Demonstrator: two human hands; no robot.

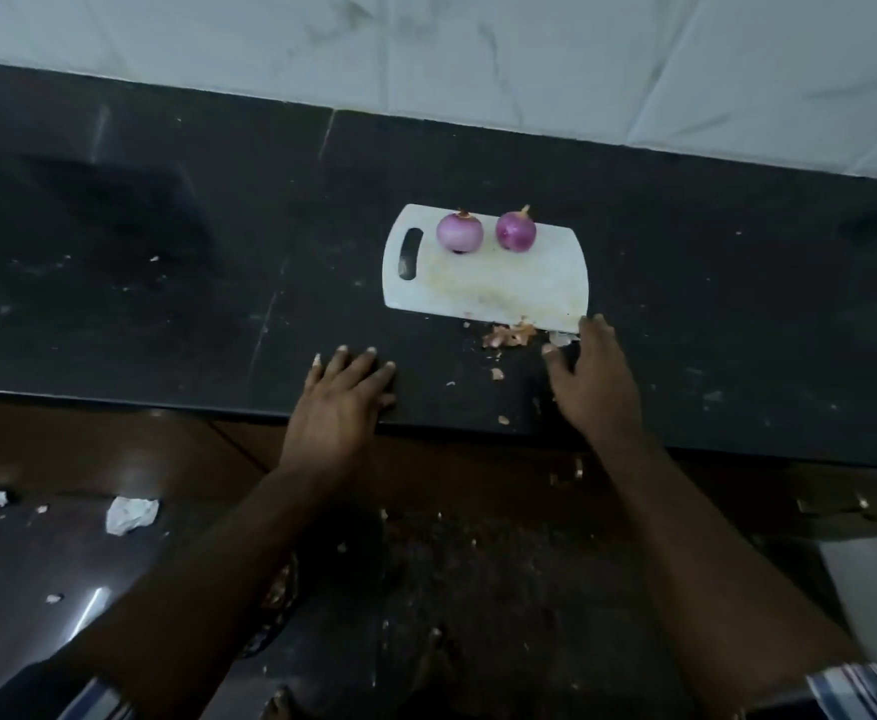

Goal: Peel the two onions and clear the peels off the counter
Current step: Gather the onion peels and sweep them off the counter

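Observation:
Two peeled purple onions sit on the far side of a white cutting board (pixel 483 283): the left onion (pixel 459 232) is paler, the right onion (pixel 515 231) darker. A small heap of brownish peels (pixel 508 336) lies on the black counter (pixel 166 283) just in front of the board's near edge. My right hand (pixel 589 379) rests on the counter right of that heap, fingers straight, fingertips touching the board's near right corner. My left hand (pixel 345 394) lies flat at the counter's front edge, fingers spread, holding nothing.
Loose peel scraps (pixel 498 375) dot the counter between my hands, and more lie on the dark floor (pixel 452 589) below. Crumpled white paper (pixel 131 514) lies on the floor at left. A white tiled wall (pixel 478 49) backs the counter.

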